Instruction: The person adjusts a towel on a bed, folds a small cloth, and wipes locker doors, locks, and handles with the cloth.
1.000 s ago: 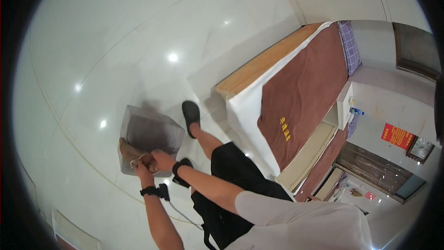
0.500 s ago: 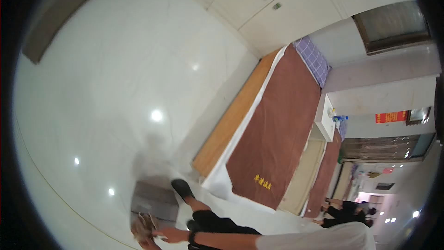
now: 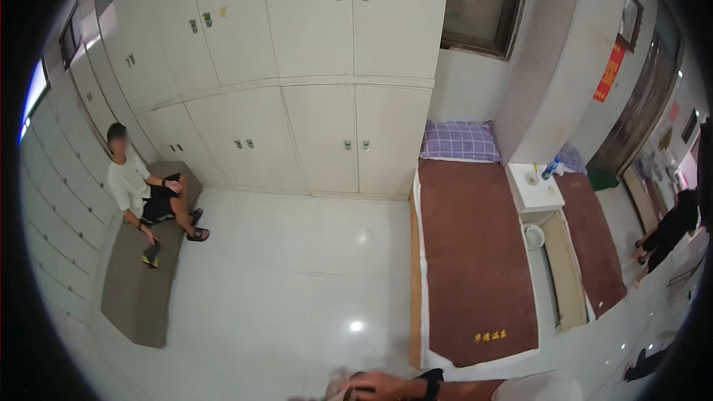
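My right hand (image 3: 380, 385) reaches in from the right at the bottom edge, below a white sleeve (image 3: 538, 386) and a black wristband (image 3: 432, 383). Its fingers are closed on a crumpled beige-brown item (image 3: 338, 384), partly cut off by the frame; what it is cannot be made out. White glossy floor shows beyond it. My left hand is not visible.
A bed with a brown cover (image 3: 479, 252) stands ahead right, beside a white side table (image 3: 535, 189). Cream lockers (image 3: 312, 134) line the back. At left a person (image 3: 132, 182) sits on a grey bench (image 3: 137, 289). Another person in black (image 3: 672, 230) is at right.
The view has levelled and lifted, bringing the seated person and lockers into sight. My left hand and the grey block beneath the hands have left view; my right hand still grips the beige item.
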A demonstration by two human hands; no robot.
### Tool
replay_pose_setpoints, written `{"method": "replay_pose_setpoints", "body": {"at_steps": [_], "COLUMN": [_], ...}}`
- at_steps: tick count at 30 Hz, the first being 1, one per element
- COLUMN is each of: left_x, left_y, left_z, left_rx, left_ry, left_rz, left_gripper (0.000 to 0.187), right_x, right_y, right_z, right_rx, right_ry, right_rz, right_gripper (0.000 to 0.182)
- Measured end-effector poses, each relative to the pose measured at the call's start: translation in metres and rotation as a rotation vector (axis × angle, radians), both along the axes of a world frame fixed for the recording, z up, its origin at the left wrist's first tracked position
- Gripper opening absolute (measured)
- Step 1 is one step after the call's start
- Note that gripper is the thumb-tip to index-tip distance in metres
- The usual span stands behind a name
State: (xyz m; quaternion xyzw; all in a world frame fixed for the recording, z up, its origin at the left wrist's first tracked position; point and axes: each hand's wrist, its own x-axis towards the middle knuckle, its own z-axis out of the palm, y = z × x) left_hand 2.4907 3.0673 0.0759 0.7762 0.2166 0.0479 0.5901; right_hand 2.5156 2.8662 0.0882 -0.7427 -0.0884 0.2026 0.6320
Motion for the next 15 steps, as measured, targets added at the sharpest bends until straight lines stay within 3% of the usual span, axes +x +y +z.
{"method": "replay_pose_setpoints", "body": {"at_steps": [1,2,4,6,7,8,11,14,15], "left_x": [0.023,0.047,0.129,0.21,0.295,0.321,0.399,0.487,0.508], "left_y": [-0.001,-0.007,-0.033,-0.037,-0.044,-0.059,-0.108,-0.142,-0.162], "left_z": [0.012,0.023,0.032,0.015,0.033,0.05,0.104,0.09,0.089], "left_rx": [-0.008,-0.019,-0.022,-0.315,-0.364,-0.422,-0.418,-0.357,-0.41], "left_ry": [-0.038,-0.089,-0.338,-0.529,-0.596,-0.604,-0.607,-0.543,-0.574], "left_rz": [-0.036,-0.069,-0.165,-0.367,-0.512,-0.599,-0.534,-0.789,-0.749], "left_gripper": [0.087,0.088,0.06,0.067,0.068,0.069,0.048,0.046,0.029], "right_x": [0.028,0.054,0.096,0.147,0.204,0.232,0.299,0.352,0.365], "right_y": [-0.013,-0.025,-0.039,-0.053,-0.063,-0.062,-0.07,-0.095,-0.11], "right_z": [0.001,0.019,0.013,0.045,0.065,0.085,0.126,0.147,0.157], "right_rx": [0.114,0.036,-0.077,-0.198,-0.3,-0.307,-0.402,-0.558,-0.583], "right_ry": [-0.245,-0.299,-0.367,-0.696,-0.735,-0.784,-0.971,-1.07,-1.062], "right_rz": [-0.097,-0.188,-0.352,-0.584,-0.727,-0.813,-0.898,-1.016,-1.054], "right_gripper": [0.045,0.043,0.042,0.038,0.04,0.041,0.036,0.036,0.036]}}
